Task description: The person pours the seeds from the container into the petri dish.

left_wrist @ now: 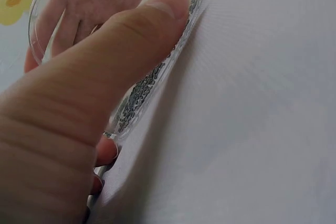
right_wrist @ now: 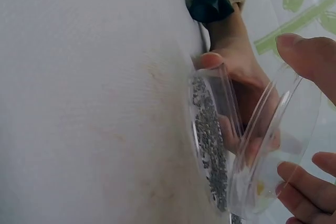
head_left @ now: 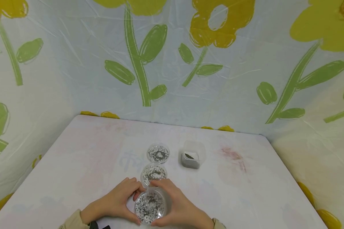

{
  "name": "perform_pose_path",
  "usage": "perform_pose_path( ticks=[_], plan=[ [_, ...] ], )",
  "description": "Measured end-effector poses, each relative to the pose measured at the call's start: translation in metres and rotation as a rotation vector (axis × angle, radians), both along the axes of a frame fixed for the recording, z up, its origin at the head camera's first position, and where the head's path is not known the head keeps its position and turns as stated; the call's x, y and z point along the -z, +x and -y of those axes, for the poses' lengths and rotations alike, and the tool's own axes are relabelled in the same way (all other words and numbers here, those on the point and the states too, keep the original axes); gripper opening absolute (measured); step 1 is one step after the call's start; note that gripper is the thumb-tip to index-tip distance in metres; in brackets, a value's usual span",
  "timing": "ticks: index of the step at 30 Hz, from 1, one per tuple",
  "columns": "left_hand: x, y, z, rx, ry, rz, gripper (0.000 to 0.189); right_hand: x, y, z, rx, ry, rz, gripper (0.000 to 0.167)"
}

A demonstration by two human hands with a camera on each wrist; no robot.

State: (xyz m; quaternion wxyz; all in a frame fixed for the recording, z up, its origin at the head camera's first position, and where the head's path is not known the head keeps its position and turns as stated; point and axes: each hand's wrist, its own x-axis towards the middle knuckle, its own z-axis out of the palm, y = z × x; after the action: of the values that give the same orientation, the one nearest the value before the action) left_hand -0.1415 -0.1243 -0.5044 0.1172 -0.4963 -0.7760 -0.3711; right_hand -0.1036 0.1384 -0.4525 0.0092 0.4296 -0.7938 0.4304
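Note:
A round clear petri dish (head_left: 149,206) with a scattering of dark granules stands at the table's near side. My left hand (head_left: 117,200) grips its side wall, thumb (left_wrist: 157,14) at the near edge and fingers round the far side. Between thumb and fingertips, my right hand (head_left: 182,205) holds a clear round lid (right_wrist: 299,124) by its rim. In the right wrist view the lid is tilted over the dish, its far edge close to the dish wall and its near edge raised.
Two more round dishes with dark granules, one nearer (head_left: 154,173) and one farther (head_left: 158,154), line up beyond my hands. To their right stands a small clear box (head_left: 190,163) of dark material, beside a translucent lid (head_left: 200,149). Flowered cloth (head_left: 235,95) rises behind the table.

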Motion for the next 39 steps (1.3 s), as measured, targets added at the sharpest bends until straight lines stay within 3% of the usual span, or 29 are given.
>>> perform_pose_path(
  ticks=[4,15,21,26,34,39],
  plan=[
    [-0.003,0.002,0.001,-0.001,-0.017,0.034,0.064,0.003,0.002,0.004,-0.021,0.012,0.03,0.1],
    [-0.008,0.004,-0.001,-0.05,-0.065,0.003,0.068,0.016,-0.001,0.014,-0.087,-0.094,-0.136,0.093],
    [-0.007,0.001,-0.002,-0.049,-0.053,-0.044,0.07,0.003,0.0,0.02,-0.124,-0.103,-0.255,0.097],
    [-0.008,0.0,-0.003,-0.052,-0.051,-0.057,0.069,-0.008,0.003,0.019,-0.15,-0.088,-0.261,0.092],
    [-0.005,0.001,-0.002,-0.023,-0.017,-0.055,0.074,-0.001,0.003,0.017,-0.185,-0.112,-0.258,0.081],
    [-0.003,0.001,-0.002,-0.023,0.0,-0.053,0.078,-0.001,0.0,0.018,-0.207,-0.12,-0.305,0.076]
  ],
)
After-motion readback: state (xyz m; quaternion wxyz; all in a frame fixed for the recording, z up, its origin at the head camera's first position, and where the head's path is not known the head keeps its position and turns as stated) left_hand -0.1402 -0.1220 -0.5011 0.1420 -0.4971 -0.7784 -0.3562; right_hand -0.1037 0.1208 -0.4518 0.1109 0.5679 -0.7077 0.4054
